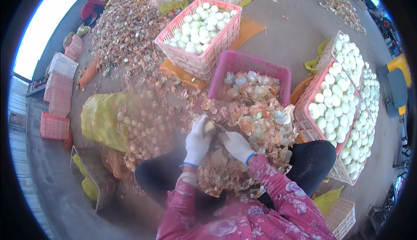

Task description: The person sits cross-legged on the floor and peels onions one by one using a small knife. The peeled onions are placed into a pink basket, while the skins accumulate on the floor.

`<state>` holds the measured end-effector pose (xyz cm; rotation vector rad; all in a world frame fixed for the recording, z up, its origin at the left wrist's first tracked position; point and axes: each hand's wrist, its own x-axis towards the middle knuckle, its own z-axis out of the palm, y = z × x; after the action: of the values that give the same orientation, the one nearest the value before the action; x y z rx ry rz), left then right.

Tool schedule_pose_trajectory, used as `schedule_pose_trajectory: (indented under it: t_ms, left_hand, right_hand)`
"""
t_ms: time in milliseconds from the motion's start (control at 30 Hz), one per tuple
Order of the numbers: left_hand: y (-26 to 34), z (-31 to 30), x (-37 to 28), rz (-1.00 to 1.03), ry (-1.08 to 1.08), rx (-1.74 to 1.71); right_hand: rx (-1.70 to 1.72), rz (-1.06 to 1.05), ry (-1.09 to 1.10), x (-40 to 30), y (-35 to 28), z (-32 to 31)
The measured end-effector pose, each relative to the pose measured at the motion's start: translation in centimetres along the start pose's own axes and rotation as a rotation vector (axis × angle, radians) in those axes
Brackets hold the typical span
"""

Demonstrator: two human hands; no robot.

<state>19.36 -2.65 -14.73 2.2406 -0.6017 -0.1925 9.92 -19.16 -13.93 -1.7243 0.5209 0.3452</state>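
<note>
My left hand (197, 142), in a white knit glove, grips a pale onion (209, 127) between thumb and fingers. Close beside it, my right hand (237, 146), gloved alike, is closed on a small knife (220, 129) whose dark blade points at the onion. Both hands are above a heap of loose onion skins (224, 171) lying between my bent legs. To the left, unpeeled onions (150, 126) spill from a yellow mesh sack (104, 119). Haze blurs that side of the view. Ahead of my hands stands a magenta plastic crate (252, 60) with onion skins inside.
A pink crate (198, 57) of peeled onions stands farther ahead. More filled crates (335, 99) line the right. A large pile of skins (130, 34) covers the floor at far left, near a crouching person (93, 9). Stacked crates (58, 93) and a tipped crate (97, 181) are left.
</note>
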Motion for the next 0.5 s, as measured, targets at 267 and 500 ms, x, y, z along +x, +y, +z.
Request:
schedule_pose_trajectory:
  t_ms: [267,500]
  left_hand:
    - [1.1,-0.6,-0.2,-0.080,0.029,-0.208]
    - [8.2,-4.5,-4.3,-0.152,-0.161,-0.616]
  right_hand:
    - [0.555,0.066,-0.031,-1.1,-0.9,0.7]
    - [0.426,-0.056,0.161,-6.0,-3.9,-2.3]
